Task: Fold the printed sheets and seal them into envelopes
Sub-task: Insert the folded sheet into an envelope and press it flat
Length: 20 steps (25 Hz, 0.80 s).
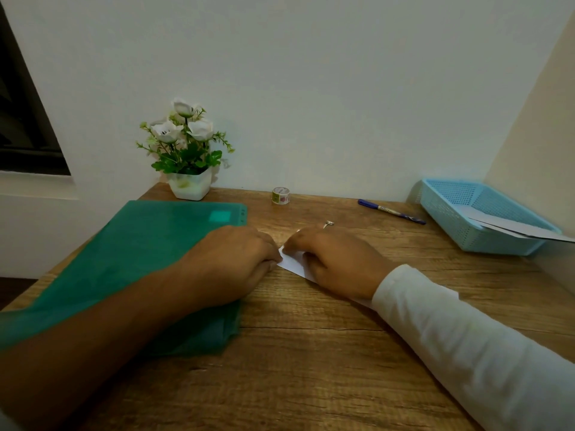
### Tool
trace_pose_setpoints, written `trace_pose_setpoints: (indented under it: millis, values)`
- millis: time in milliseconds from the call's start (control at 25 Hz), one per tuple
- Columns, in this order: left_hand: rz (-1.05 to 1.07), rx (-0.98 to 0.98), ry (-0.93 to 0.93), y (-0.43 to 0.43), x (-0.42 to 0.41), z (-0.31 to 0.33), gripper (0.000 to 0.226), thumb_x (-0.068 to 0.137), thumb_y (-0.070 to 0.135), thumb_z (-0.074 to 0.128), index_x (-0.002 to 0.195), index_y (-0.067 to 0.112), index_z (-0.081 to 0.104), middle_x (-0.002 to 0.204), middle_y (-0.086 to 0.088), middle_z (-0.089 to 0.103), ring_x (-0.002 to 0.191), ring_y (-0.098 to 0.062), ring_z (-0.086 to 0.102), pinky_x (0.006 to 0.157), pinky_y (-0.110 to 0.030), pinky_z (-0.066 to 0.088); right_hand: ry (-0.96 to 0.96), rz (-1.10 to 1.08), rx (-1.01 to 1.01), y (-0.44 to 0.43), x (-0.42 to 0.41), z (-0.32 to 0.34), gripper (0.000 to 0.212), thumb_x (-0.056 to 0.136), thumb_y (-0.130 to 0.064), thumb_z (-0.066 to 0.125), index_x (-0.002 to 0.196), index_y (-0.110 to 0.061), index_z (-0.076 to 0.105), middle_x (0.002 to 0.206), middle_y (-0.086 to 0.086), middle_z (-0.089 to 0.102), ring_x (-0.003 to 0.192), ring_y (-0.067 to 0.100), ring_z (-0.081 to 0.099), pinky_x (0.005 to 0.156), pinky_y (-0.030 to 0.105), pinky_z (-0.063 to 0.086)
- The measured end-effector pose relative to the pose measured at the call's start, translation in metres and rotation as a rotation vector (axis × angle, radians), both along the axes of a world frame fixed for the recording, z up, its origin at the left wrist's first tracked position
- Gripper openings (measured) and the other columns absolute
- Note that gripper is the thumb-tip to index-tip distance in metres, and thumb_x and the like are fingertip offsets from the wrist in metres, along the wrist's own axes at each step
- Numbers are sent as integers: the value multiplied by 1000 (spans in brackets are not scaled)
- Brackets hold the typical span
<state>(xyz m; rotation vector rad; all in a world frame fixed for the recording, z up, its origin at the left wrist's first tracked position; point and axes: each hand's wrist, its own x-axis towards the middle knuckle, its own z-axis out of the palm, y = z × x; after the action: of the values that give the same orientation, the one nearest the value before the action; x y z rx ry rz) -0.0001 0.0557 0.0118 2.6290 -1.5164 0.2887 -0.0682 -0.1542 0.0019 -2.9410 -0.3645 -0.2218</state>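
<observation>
I see the folded sheet (pixel 292 263) at the centre of the tabletop (pixel 311 353). It is a small piece of plain white paper, mostly covered, and only a slanted wedge of it shows between the two hands. Its near edge runs down toward 4 o'clock under the right wrist. I cannot make out any print on the visible part.

My left hand (pixel 233 262) comes in from 8 o'clock with a bare forearm, knuckles up and fingers curled, its tips meeting the sheet's left corner. I cannot tell whether it pinches that corner or only presses on it. My right hand (pixel 337 264) comes in from 4 o'clock in a white sleeve (pixel 451 337). Its fingers are bent down over the sheet and its thumb lies across the white face, so it grips the paper against the wood. The fingertips of the two hands nearly touch.

The left forearm lies over a green folder (pixel 140 259) at 9 o'clock. At 11 o'clock stands a flower pot (pixel 189 185), and at 12 a tape roll (pixel 281 195) sits by the wall. A small metal piece (pixel 328 224) lies just beyond the right hand. A pen (pixel 390 211) lies at 1 o'clock. At 2 o'clock a blue basket (pixel 451 219) holds pale papers (pixel 522 230) that jut over its rim.
</observation>
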Motion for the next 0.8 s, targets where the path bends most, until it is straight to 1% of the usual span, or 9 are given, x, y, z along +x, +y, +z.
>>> trace_pose_setpoints:
  millis: [80, 200, 280, 360, 440, 560, 680, 720, 800]
  values:
    - [3, 3, 10, -1, 1, 0, 36, 103, 44, 43, 130, 34, 65, 131, 18, 63, 119, -3, 54, 103, -32, 46, 15, -17, 8, -2, 1, 0, 44, 97, -16, 45, 135, -27, 65, 138, -10, 65, 126, 14, 58, 105, 39, 50]
    - [3, 24, 22, -2, 0, 1, 35, 104, 43, 43, 131, 35, 64, 132, 20, 61, 120, -2, 53, 104, -31, 46, -16, -120, 15, -15, 10, 1, 49, 94, -10, 45, 135, -28, 64, 140, -10, 63, 129, 15, 56, 106, 42, 49]
    - [12, 26, 27, -1, -2, 3, 35, 104, 43, 43, 131, 34, 63, 132, 19, 61, 120, -2, 53, 104, -32, 46, -7, -78, -18, -6, 7, 0, 45, 95, -12, 47, 134, -27, 65, 137, -9, 65, 127, 17, 58, 103, 42, 50]
    - [12, 16, 19, -3, -2, 3, 35, 104, 43, 43, 130, 34, 64, 130, 19, 63, 118, -3, 54, 102, -32, 46, 31, 5, 16, 2, 1, -2, 41, 97, -16, 48, 132, -26, 66, 135, -9, 66, 124, 15, 59, 103, 39, 50]
    - [20, 9, 30, -3, -1, 2, 35, 103, 42, 43, 130, 34, 64, 130, 19, 63, 118, -3, 54, 102, -31, 47, 22, -34, 71, -5, 6, 0, 44, 97, -12, 46, 133, -29, 66, 137, -11, 65, 127, 13, 58, 105, 40, 49]
    - [26, 28, 33, -4, -2, -2, 39, 104, 45, 42, 136, 34, 59, 139, 17, 57, 126, -4, 49, 107, -32, 43, 35, -139, 64, -20, 17, 1, 47, 98, -8, 45, 136, -29, 64, 142, -11, 62, 132, 14, 55, 108, 41, 47]
    - [20, 69, 40, -10, -1, -8, 50, 104, 50, 37, 149, 32, 45, 153, 13, 45, 139, -8, 39, 116, -35, 35, 55, -104, 102, -18, 16, 0, 45, 100, -6, 46, 136, -25, 64, 142, -8, 62, 133, 14, 54, 112, 38, 44]
    - [19, 70, 37, -11, 0, -8, 50, 103, 52, 37, 149, 32, 45, 153, 12, 45, 139, -8, 39, 116, -36, 35, 57, -99, 129, -18, 16, -1, 45, 99, -5, 46, 135, -24, 65, 142, -8, 62, 133, 13, 54, 113, 37, 43]
    - [16, 51, 9, -10, 2, -4, 46, 102, 52, 40, 141, 32, 54, 145, 13, 54, 132, -7, 46, 111, -36, 40, 52, -124, 158, -22, 17, -1, 46, 99, -4, 46, 134, -25, 66, 142, -9, 62, 134, 13, 53, 114, 38, 43]
